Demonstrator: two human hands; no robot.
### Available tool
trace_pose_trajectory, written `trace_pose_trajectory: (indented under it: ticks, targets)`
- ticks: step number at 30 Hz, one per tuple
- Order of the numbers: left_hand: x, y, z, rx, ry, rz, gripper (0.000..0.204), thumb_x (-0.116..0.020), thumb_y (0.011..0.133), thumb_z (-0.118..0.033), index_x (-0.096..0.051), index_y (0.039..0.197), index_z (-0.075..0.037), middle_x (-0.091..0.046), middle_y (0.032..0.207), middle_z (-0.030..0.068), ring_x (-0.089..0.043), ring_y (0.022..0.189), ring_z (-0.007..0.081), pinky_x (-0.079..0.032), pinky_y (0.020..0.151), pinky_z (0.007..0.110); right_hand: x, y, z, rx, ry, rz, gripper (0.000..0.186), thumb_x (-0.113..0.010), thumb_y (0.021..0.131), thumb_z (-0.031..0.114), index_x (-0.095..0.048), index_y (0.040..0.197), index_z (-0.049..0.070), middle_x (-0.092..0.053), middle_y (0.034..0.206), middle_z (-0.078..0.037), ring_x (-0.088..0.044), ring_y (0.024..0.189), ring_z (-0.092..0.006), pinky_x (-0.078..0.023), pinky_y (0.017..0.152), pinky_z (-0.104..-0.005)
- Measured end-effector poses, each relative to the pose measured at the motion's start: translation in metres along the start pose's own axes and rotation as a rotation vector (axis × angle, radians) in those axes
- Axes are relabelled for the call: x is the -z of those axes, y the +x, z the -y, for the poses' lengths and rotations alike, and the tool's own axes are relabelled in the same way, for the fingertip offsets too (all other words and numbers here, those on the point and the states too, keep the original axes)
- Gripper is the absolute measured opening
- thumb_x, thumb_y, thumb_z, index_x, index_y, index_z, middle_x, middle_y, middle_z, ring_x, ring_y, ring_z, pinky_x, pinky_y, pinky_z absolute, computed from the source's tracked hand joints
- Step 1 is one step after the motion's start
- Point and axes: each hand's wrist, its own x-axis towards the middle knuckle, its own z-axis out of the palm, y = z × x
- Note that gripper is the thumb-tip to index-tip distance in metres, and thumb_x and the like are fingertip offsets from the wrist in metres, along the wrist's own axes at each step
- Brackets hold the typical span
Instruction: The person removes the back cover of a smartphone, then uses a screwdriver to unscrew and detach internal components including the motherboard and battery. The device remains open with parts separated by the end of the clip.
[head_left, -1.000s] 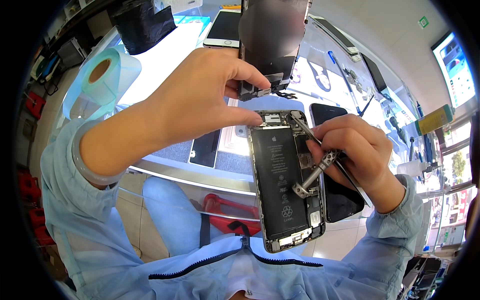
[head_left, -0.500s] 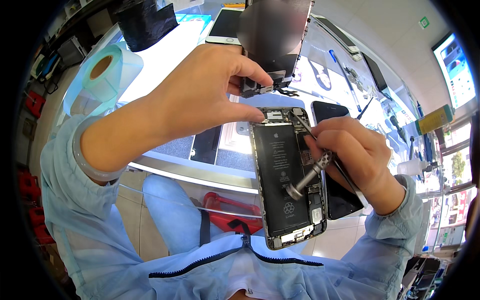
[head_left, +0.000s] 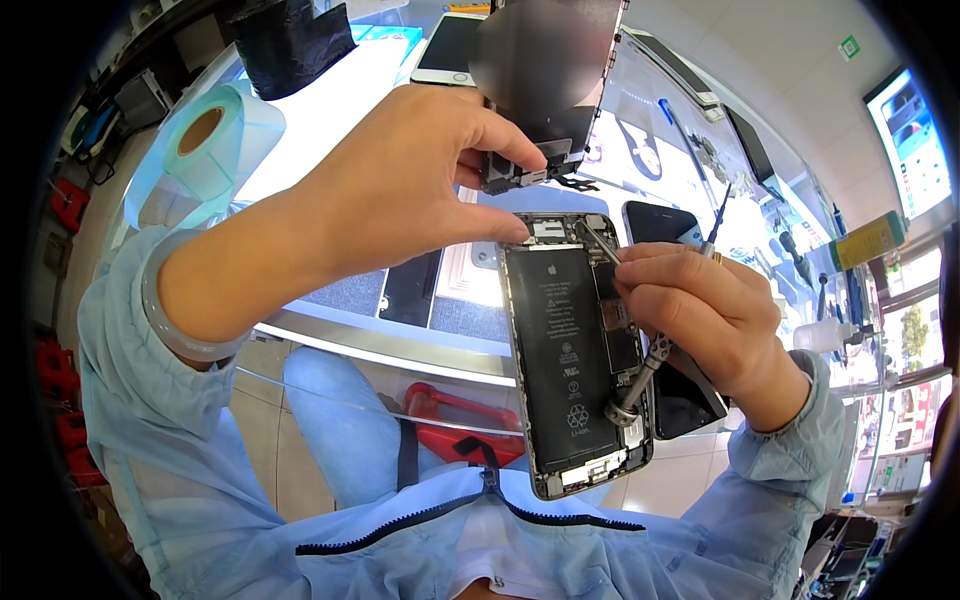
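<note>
An opened phone body (head_left: 545, 350), its black battery and inner parts showing, hangs over the table's near edge. Above its top end, a detached phone screen (head_left: 545, 135) stands raised, a blurred round patch over its face. My left hand (head_left: 415, 175) grips the screen's lower edge with the fingers, its thumb pressing the body's top left corner. In my right hand (head_left: 700, 315) are metal tweezers (head_left: 600, 241), tips at the body's upper right end. A screwdriver (head_left: 655, 355) is also tucked in that hand, its thick end slanting down over the body.
A dark phone (head_left: 680, 405) lies under my right hand. A white phone (head_left: 452, 50), a pale tape roll (head_left: 215, 140) and a black bag (head_left: 290, 50) are farther off. To the right are a blue pen (head_left: 668, 112) and a yellow-green bottle (head_left: 868, 242). A red stool (head_left: 465, 440) stands below.
My right hand has shifted its grip, swinging the screwdriver's thick end right and downward and its thin tip up. The tweezers' tips stay near the body's upper end. My left hand is nearly still.
</note>
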Motion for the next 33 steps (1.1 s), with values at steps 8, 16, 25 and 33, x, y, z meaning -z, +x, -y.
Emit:
trace_pose_trajectory:
  ticks: [8, 16, 25, 33]
  targets:
    - [0.001, 0.000, -0.002, 0.008, 0.009, 0.006, 0.043, -0.081, 0.065, -0.006, -0.067, 0.106, -0.003, -0.062, 0.098, 0.0090, -0.063, 0.088, 0.0157, -0.054, 0.083, 0.028, -0.001, 0.000, 0.000, 0.000, 0.054, 0.001, 0.015, -0.064, 0.062, 0.005, -0.057, 0.076, 0.001, -0.059, 0.085, -0.010, -0.065, 0.078, -0.0250, -0.055, 0.065, -0.0295]
    - [0.001, 0.000, -0.001, 0.003, -0.020, 0.010, 0.043, -0.081, 0.066, -0.005, -0.066, 0.106, -0.002, -0.061, 0.097, 0.0092, -0.063, 0.090, 0.0168, -0.054, 0.084, 0.029, -0.003, 0.000, 0.000, -0.021, 0.087, -0.002, 0.014, -0.063, 0.064, 0.005, -0.056, 0.076, 0.002, -0.059, 0.087, -0.010, -0.065, 0.076, -0.0237, -0.054, 0.062, -0.0284]
    - [0.002, -0.001, -0.003, 0.019, 0.008, 0.003, 0.044, -0.081, 0.064, -0.005, -0.067, 0.105, -0.004, -0.060, 0.093, 0.0080, -0.063, 0.087, 0.0163, -0.053, 0.082, 0.028, 0.000, -0.001, 0.002, -0.102, 0.106, 0.039, 0.016, -0.072, 0.069, 0.000, -0.056, 0.069, 0.002, -0.062, 0.080, -0.012, -0.068, 0.075, -0.0262, -0.056, 0.059, -0.0293]
    - [0.002, -0.001, -0.002, 0.007, 0.014, -0.007, 0.044, -0.082, 0.063, -0.005, -0.068, 0.105, -0.005, -0.059, 0.092, 0.0072, -0.061, 0.081, 0.0145, -0.053, 0.077, 0.025, -0.004, 0.002, 0.002, -0.112, 0.101, -0.027, 0.022, -0.076, 0.067, -0.002, -0.055, 0.070, 0.003, -0.063, 0.076, -0.011, -0.067, 0.067, -0.0220, -0.056, 0.057, -0.0273]
